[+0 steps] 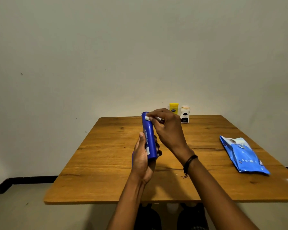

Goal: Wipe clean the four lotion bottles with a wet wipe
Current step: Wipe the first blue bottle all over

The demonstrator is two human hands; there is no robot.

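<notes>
Grip on one blue lotion bottle point(149, 138) and one wet wipe point(147, 118) above a wooden table point(106, 163).

We count three bottles. The blue lotion bottle is held nearly upright over the table's middle, and one yellow bottle point(173, 109) and one white bottle point(185, 114) stand side by side at the far edge. Our left hand point(140, 160) wraps its fingers round the blue bottle's lower half. Our right hand point(168, 130) pinches the small white wet wipe against the bottle's top. One dark bracelet point(189, 161) circles the right wrist. One blue wipe pack point(243, 155) lies flat on the right. The table is brown, grained wood. Behind it we see a plain pale wall point(140, 47), black skirting point(23, 180) and a light floor point(15, 213).
</notes>
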